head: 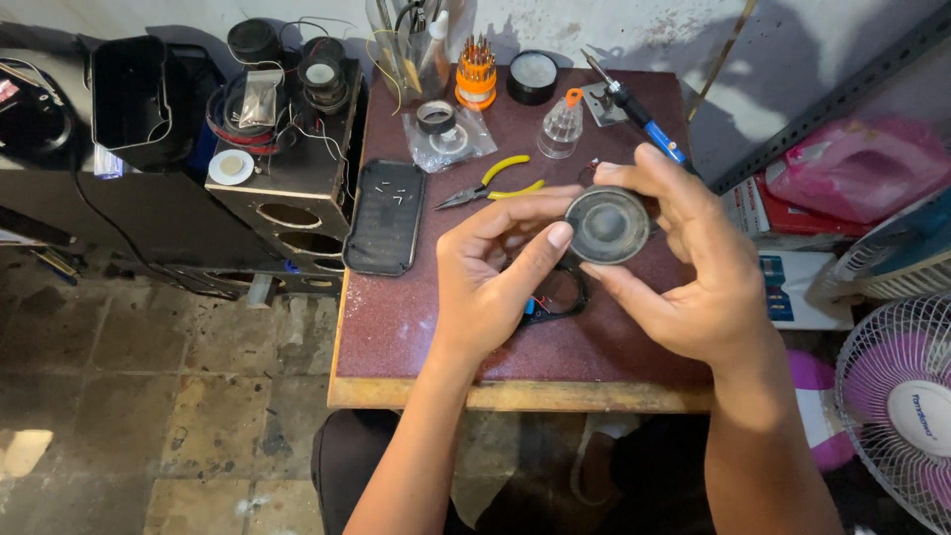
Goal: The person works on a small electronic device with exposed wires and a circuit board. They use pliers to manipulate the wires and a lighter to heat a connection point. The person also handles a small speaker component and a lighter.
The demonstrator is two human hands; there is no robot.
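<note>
A small round grey speaker driver [606,225] is held up above the table between both my hands. My right hand [684,267] grips its right rim with fingers above and below. My left hand [495,272] touches its left edge with the thumb and fingers. Below the speaker, on the dark red tabletop [396,327], lies a black ring-shaped part [560,297] with small blue and red bits, partly hidden by my left hand.
Yellow-handled pliers [495,183], a black oblong tray [384,216], a blue soldering iron [639,117], a clear squeeze bottle [562,127], an orange screwdriver set [476,74] and bagged tape [448,134] lie on the table. A black speaker box [287,198] stands left; fans [897,396] right.
</note>
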